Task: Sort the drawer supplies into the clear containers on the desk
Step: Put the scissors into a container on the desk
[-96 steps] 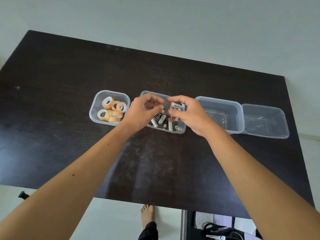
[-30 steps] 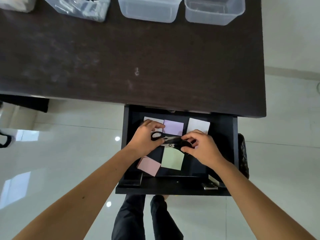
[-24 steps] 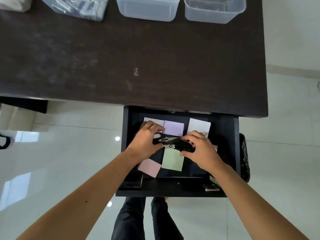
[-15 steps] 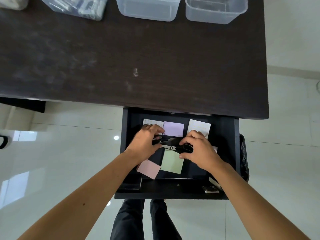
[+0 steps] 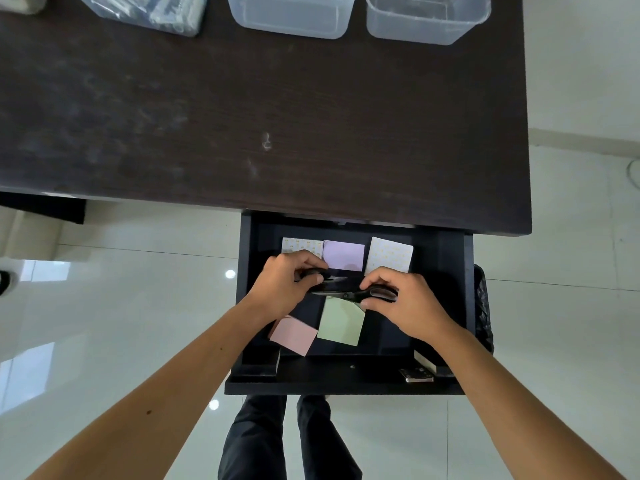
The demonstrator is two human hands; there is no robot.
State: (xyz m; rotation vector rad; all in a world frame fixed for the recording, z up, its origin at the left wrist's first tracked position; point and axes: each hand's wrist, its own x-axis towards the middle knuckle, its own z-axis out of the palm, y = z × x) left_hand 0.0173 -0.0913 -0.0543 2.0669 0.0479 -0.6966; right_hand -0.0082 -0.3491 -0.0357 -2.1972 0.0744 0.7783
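In the open drawer two pairs of scissors lie with their long axes roughly left to right. The left hand pinches one pair; the right hand grips the handles of the other. The empty clear containers sit well apart, across the surface.

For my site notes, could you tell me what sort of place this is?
Probably a home or small office workspace: a dark desk with an open drawer of sticky-note pads, clear containers lined along the desk, and a glossy tiled floor.
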